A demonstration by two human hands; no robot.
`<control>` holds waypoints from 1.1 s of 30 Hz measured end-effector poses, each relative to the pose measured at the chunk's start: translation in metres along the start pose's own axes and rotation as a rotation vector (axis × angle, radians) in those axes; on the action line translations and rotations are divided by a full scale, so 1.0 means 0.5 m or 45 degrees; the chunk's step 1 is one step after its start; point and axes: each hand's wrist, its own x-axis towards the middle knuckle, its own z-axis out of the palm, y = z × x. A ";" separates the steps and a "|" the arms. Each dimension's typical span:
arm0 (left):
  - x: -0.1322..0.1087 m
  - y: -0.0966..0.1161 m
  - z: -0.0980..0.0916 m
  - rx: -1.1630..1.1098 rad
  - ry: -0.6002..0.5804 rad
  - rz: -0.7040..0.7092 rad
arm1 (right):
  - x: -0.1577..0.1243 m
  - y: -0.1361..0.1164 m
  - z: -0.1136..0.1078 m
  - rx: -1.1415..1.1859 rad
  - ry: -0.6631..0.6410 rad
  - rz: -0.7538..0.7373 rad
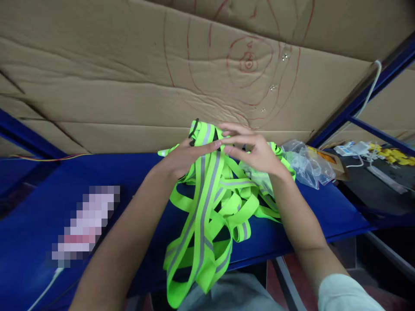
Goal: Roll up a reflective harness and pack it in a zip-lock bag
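Observation:
A bundle of neon-green reflective straps (209, 170) with grey stripes hangs in front of me, its long loops drooping past the table's front edge. My left hand (191, 153) is closed around the upper folded part, one finger lying across its front. Stretched and apart, the fingers of my right hand (249, 149) reach in from the other side. Their tips touch or nearly touch the bundle's top beside the left fingertip. Black trim shows on the folded end. More green straps (241, 205) lie tangled on the table below my right hand, some partly inside clear plastic.
The blue table (136, 168) backs onto a cardboard wall (113, 95) with red drawn rings. A pixelated, phone-like object (86, 224) with a white cable lies at left. At right are a clear plastic bag (308, 166), a cardboard box (330, 162) and blue metal posts (343, 103).

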 end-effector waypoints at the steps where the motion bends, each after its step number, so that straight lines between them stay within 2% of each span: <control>1: -0.001 -0.004 0.000 0.009 -0.029 -0.017 | -0.002 0.009 -0.010 0.076 0.057 0.047; 3: -0.003 -0.014 0.005 0.039 -0.092 -0.014 | -0.004 0.023 -0.022 0.153 0.099 0.138; 6: -0.003 -0.028 0.024 0.083 -0.136 0.072 | -0.006 0.026 -0.021 0.248 -0.016 0.237; 7: -0.001 -0.031 0.030 0.065 -0.124 0.099 | -0.005 0.022 -0.018 0.282 -0.007 0.262; 10: 0.001 -0.036 0.044 -0.104 -0.159 0.021 | -0.002 0.001 -0.009 0.400 0.145 0.350; 13: -0.001 -0.040 0.051 -0.178 -0.331 -0.099 | 0.001 -0.017 -0.005 0.562 0.330 0.487; 16: -0.008 -0.047 0.058 -0.144 -0.528 -0.122 | 0.003 -0.023 0.001 0.678 0.478 0.597; 18: -0.014 -0.052 0.065 -0.158 -0.615 -0.167 | 0.005 -0.023 0.007 0.731 0.500 0.658; 21: -0.018 -0.053 0.073 -0.112 -0.568 -0.152 | 0.006 -0.022 0.014 0.761 0.455 0.672; 25: -0.017 -0.044 0.062 -0.088 -0.484 -0.128 | 0.003 -0.029 0.012 0.533 0.486 0.469; 27: -0.018 -0.036 0.050 -0.123 -0.527 -0.132 | 0.000 -0.034 0.010 0.299 0.563 0.262; 30: -0.029 -0.019 0.042 -0.150 -0.617 -0.045 | -0.004 -0.029 0.007 -0.043 0.618 -0.097; 33: -0.040 -0.001 0.051 -0.164 -0.557 0.018 | -0.003 -0.012 0.000 -0.273 0.552 -0.297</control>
